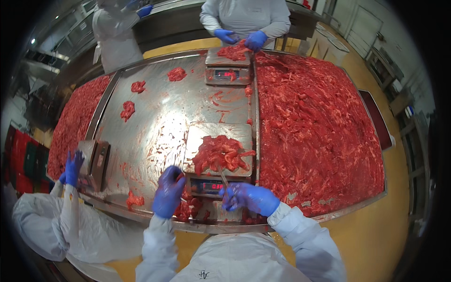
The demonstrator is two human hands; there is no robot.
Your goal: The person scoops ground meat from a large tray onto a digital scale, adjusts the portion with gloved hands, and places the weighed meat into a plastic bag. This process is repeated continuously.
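Observation:
My right hand [248, 198], in a blue glove, is closed around a thin tool [223, 177], perhaps a knife, whose far end meets a pile of raw red meat [222, 153]. That pile lies on the metal platform of a digital scale [190, 132] with a lit red display. Left of the scale's front edge is my left hand [170, 192], gloved in blue, its fingers curled near small scraps of meat; whether it holds one is hard to tell. More meat pieces [188, 208] lie between the scale and the table's near edge.
A large mass of raw meat [317, 134] fills the right section, another [77, 123] the far left. Small meat lumps [177, 74] dot the steel table [151, 116]. Co-workers stand opposite and at left, near two more scales [228, 66], [93, 165]. A raised metal rim [211, 228] runs before me.

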